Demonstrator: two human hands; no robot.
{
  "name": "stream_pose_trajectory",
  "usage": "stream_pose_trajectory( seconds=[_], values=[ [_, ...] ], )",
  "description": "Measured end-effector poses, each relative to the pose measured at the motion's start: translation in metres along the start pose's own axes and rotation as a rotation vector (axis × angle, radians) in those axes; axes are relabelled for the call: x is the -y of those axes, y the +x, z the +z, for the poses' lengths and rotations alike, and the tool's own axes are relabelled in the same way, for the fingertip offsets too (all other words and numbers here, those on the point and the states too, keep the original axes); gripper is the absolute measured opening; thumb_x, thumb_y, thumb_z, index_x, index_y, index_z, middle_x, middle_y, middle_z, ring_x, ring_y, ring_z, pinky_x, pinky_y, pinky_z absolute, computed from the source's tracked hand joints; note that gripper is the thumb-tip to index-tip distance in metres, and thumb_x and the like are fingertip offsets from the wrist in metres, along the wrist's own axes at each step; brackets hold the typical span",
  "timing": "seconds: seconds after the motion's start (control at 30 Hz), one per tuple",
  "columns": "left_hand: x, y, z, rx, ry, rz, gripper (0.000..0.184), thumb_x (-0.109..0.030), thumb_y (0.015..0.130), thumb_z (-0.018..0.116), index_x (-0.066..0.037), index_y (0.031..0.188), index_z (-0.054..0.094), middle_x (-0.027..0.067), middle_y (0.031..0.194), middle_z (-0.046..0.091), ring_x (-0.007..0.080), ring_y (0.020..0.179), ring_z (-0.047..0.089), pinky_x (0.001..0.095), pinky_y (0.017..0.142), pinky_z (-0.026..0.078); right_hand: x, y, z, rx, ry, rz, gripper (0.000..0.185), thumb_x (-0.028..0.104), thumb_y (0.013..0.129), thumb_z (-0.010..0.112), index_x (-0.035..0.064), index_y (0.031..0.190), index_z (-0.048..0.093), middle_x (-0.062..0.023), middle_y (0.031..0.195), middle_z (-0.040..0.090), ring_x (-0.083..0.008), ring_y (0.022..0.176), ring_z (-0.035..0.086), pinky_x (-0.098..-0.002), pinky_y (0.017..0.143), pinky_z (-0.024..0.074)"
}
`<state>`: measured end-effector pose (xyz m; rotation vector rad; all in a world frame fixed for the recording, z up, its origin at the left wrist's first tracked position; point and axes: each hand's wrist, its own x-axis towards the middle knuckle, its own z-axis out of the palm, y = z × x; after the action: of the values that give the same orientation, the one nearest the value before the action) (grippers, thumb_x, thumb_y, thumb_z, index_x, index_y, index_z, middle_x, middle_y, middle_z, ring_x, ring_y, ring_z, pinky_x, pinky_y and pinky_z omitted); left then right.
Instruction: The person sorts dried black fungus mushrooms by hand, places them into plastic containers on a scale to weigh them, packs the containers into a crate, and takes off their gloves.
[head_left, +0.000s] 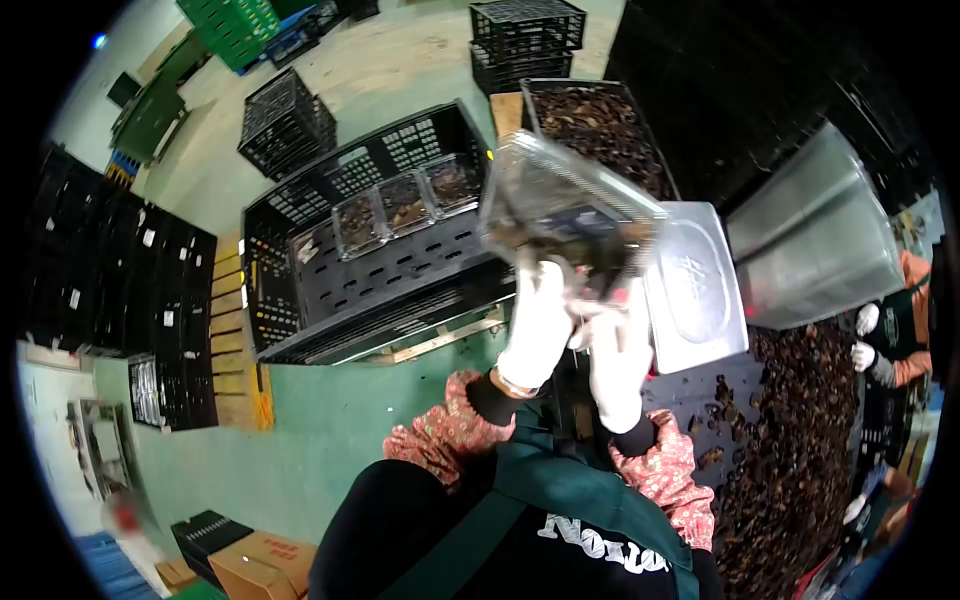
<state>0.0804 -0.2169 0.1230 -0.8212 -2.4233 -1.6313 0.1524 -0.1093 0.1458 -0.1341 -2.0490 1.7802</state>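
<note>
I had the left hand point(540, 315) closed on the near edge of a clear box point(575, 200). The right hand point(618, 365) was by its near right corner, but things were too blurry to tell if its fingers pinched or only touched. The box was up in the air, just past both hands and tipped. Its long side ran from far left to near right. I saw dark stuff in it or through it, and couldn't tell which. The left hand was nearer to the big black crate point(455, 335), where three small clear tubs point(395, 210) sat in a row. Close on the right of the box lay a pale lid point(695, 285). Farther right, dark bits point(790, 480) covered the table.
</note>
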Motion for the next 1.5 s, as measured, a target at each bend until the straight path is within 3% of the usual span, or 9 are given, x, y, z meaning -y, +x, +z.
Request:
stream_pose_trajectory(
  seconds=[0.13,0.53,0.6,0.73,1.0,1.1,1.2,1.33,1.5],
  values=[
    [0.060,-0.007,-0.105,-0.673,-1.320,-0.519,0.018,-0.026,0.100,0.056,-0.015,0.115,0.058,-0.0026,0.097,0.059,0.0019,0.075,0.055,0.0140,0.052,0.046,0.013,0.011,0.025,0.517,-0.185,0.023,0.057,0.008,0.091,0.063,0.0090,0.144,0.046,-0.0058,0.106,0.069,-0.0101,0.069,0.055,-0.0232,0.072,0.0491],
    [0.316,-0.034,-0.390,-0.538,0.034,-0.981,0.035,-0.024,0.092,0.070,-0.002,0.118,0.063,0.0015,0.102,0.066,0.0102,0.088,0.058,0.0272,0.079,0.047,-0.044,0.007,0.003,0.524,0.152,0.852,0.031,0.010,0.100,0.053,0.0020,0.129,0.059,-0.0055,0.103,0.069,-0.0072,0.079,0.061,-0.0219,0.073,0.0504],
    [0.340,-0.017,-0.395,-0.456,0.676,-0.784,0.074,-0.049,0.089,0.064,-0.001,0.142,0.044,0.0203,0.136,0.054,0.0308,0.125,0.053,0.0391,0.105,0.040,-0.052,0.011,0.002,0.537,0.203,0.883,0.031,0.010,0.101,0.052,0.0006,0.130,0.057,-0.0072,0.104,0.069,-0.0079,0.079,0.061,-0.0228,0.074,0.0507],
    [0.359,-0.014,-0.345,-0.128,0.893,-1.429,0.082,-0.055,0.087,0.057,-0.014,0.152,0.029,0.0234,0.151,0.034,0.0439,0.137,0.037,0.0516,0.111,0.034,-0.050,0.018,0.000,0.480,0.230,0.874,0.031,0.009,0.101,0.050,-0.0006,0.130,0.056,-0.0101,0.106,0.069,-0.0099,0.080,0.062,-0.0232,0.076,0.0506],
    [0.300,0.032,-0.312,0.197,1.230,-1.075,0.078,-0.049,0.078,0.069,-0.009,0.141,0.047,0.0232,0.132,0.057,0.0417,0.122,0.053,0.0438,0.103,0.043,-0.037,-0.014,-0.023,0.337,0.293,0.912,0.032,0.013,0.101,0.051,0.0011,0.131,0.056,-0.0074,0.109,0.068,-0.0094,0.084,0.062,-0.0240,0.080,0.0519],
    [0.259,0.091,-0.266,-0.167,1.306,-0.825,0.037,-0.025,0.086,0.065,-0.001,0.113,0.067,0.0255,0.115,0.065,0.0440,0.105,0.061,0.0428,0.093,0.050,-0.045,-0.027,-0.042,0.322,0.301,0.834,0.036,0.018,0.102,0.051,0.0047,0.135,0.054,-0.0064,0.114,0.067,-0.0104,0.087,0.063,-0.0267,0.083,0.0523],
    [0.264,0.156,-0.233,-0.564,0.950,0.165,0.031,-0.013,0.096,0.055,0.004,0.121,0.062,0.0209,0.123,0.064,0.0307,0.101,0.066,0.0376,0.090,0.051,-0.065,-0.049,-0.062,0.192,0.309,0.713,0.038,0.018,0.101,0.051,0.0035,0.136,0.053,-0.0060,0.112,0.067,-0.0109,0.086,0.062,-0.0265,0.082,0.0525],
    [0.152,0.252,-0.052,-0.238,-0.215,0.038,0.031,-0.012,0.102,0.047,0.006,0.126,0.057,0.0152,0.124,0.064,0.0233,0.104,0.063,0.0340,0.096,0.048,-0.086,-0.071,-0.092,-0.098,0.169,0.764,0.034,0.020,0.099,0.055,0.0037,0.129,0.059,-0.0064,0.102,0.069,-0.0105,0.080,0.065,-0.0264,0.079,0.0533],
    [-0.039,0.275,0.182,0.220,-0.495,0.569,0.026,-0.007,0.102,0.047,0.006,0.119,0.062,0.0130,0.121,0.065,0.0214,0.106,0.063,0.0327,0.097,0.049,-0.130,-0.134,-0.104,-0.507,0.045,0.672,0.032,0.023,0.098,0.057,0.0056,0.125,0.062,-0.0074,0.099,0.070,-0.0121,0.080,0.066,-0.0270,0.079,0.0522]
  ],
)
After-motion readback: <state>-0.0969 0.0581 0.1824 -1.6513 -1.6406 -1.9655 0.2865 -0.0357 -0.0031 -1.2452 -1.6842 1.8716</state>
